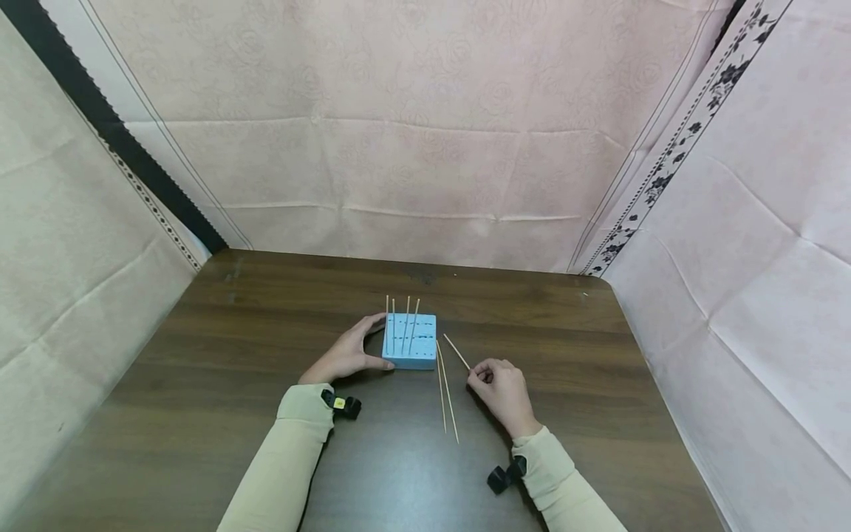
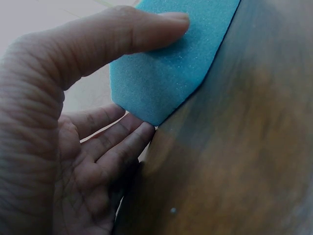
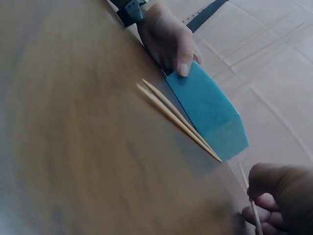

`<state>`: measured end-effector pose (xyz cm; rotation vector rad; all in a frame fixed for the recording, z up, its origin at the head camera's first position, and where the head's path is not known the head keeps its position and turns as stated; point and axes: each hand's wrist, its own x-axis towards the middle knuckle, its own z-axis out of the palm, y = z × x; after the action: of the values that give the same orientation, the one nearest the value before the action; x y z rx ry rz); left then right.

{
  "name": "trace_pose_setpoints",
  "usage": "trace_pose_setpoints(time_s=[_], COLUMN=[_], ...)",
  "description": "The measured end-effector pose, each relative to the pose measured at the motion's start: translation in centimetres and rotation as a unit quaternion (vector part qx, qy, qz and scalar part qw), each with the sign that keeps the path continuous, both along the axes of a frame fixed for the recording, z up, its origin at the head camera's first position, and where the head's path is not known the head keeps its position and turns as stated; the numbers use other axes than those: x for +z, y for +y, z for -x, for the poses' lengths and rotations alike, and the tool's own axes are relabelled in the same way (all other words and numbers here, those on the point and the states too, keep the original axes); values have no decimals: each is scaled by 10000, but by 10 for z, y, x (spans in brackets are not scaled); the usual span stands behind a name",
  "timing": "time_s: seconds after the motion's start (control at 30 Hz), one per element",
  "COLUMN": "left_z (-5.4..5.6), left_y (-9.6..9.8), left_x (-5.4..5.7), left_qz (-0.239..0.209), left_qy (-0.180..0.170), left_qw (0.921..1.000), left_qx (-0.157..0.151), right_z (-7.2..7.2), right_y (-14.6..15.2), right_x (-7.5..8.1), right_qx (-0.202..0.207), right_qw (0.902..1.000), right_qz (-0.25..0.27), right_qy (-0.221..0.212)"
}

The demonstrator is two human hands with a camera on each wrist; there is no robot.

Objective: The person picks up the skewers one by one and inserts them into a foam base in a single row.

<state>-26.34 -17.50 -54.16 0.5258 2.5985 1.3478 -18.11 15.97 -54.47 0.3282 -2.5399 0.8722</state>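
Observation:
A blue foam block (image 1: pixel 426 341) with rows of small slits or holes sits on the table, and several thin wooden sticks (image 1: pixel 412 329) stand up from its left part. My left hand (image 1: pixel 347 357) holds the block at its left end, thumb (image 2: pixel 151 32) on the near side and fingers (image 2: pixel 115 147) round the far corner. Between thumb and fingertips, my right hand (image 1: pixel 504 393) pinches another wooden stick (image 1: pixel 456 352), right of the block. Two loose sticks (image 3: pixel 183 126) lie near the block's right front corner, pointing toward me, close together at their far ends.
The brown wooden table (image 1: pixel 279 295) bears everything. Pale cloth (image 1: pixel 412 170) hangs behind it, and more cloth (image 1: pixel 744 295) stands along the right side and the left. A black camera is strapped on each wrist.

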Motion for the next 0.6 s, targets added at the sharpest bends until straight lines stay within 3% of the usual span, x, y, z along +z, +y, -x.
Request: trace_pose_setpoints(time_s=[0.4,0.6], left_z=[-1,-1], left_y=[0,0], left_x=[0,1], left_qz=[-67,-37], left_qy=[-22,-2], left_qw=[10000,10000], left_qx=[-42,-22], right_z=[1,3], right_y=[7,7], right_x=[4,6], right_qx=[245,148], right_qw=[9952,9843], right_qz=[732,1453], right_qy=[-598,-988])
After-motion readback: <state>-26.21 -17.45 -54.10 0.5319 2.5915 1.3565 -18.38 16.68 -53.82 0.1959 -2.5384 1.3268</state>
